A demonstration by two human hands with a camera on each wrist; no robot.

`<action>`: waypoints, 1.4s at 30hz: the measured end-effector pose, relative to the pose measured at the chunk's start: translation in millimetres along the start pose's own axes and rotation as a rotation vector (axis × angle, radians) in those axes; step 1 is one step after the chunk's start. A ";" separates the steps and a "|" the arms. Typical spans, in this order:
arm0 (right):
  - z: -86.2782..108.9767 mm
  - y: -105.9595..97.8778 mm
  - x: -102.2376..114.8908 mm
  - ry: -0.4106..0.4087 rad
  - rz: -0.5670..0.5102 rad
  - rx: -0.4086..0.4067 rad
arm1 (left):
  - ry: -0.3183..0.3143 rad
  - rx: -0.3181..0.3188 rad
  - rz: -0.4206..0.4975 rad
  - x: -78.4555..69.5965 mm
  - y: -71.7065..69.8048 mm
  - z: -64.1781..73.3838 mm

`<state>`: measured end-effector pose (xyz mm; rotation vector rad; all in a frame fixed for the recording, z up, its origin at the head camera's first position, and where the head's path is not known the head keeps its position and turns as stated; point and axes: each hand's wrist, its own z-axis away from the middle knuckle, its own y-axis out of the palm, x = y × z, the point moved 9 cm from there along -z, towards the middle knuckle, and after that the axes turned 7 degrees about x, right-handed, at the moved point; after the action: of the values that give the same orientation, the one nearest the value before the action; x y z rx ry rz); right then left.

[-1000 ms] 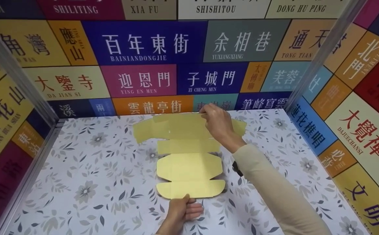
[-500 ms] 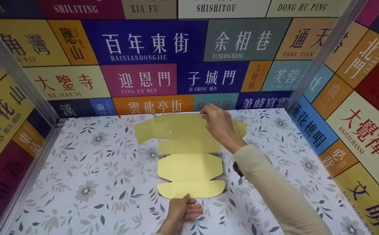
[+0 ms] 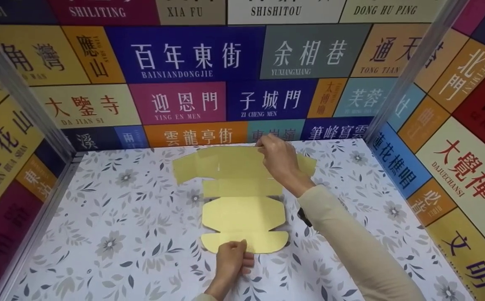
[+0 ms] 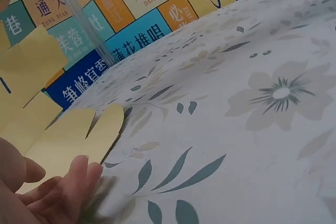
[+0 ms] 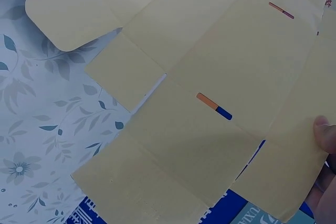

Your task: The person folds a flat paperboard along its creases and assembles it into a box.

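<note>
An unfolded cardboard box [image 3: 244, 213], pale yellow with cut flaps and slots, lies across the table with its far panels raised toward the back wall. My right hand [image 3: 280, 159] grips its far edge to the right of the middle. In the right wrist view, the thumb [image 5: 325, 135] lies on one face of the board and the fingers [image 5: 320, 192] are behind it. My left hand [image 3: 231, 259] is at the middle of the near rounded flap [image 3: 271, 241], pinching its edge, the thumb side over the board. The left wrist view shows its fingers [image 4: 79, 174] bent near the thumb.
The table [image 3: 117, 209] has a white cover with grey flowers and leaves. Right behind the box stands a wall [image 3: 184, 100] of coloured panels with printed characters. Side walls [image 3: 472, 146] close in left and right, with metal posts [image 3: 397, 83] at the corners.
My left hand has shifted slightly forward onto the near flap, and its fingers have bent more. The right hand keeps its grip, and the box has barely moved.
</note>
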<state>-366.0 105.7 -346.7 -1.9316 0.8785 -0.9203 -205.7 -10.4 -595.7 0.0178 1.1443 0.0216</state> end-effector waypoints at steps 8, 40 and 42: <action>-0.8 -2.3 3.9 -0.032 -0.002 -0.023 | 0.326 -0.184 -0.378 -46.2 -2.7 -1.5; 10.6 12.0 2.0 -0.068 0.072 -0.014 | 0.608 0.038 -1.167 -56.8 28.7 -44.7; 13.2 13.8 -0.4 -0.064 0.073 -0.007 | 0.592 0.050 -1.172 -55.0 29.5 -45.7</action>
<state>-358.5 104.8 -364.2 -1.9116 0.9099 -0.8086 -270.4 17.8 -563.8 -0.6510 1.5927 -1.1025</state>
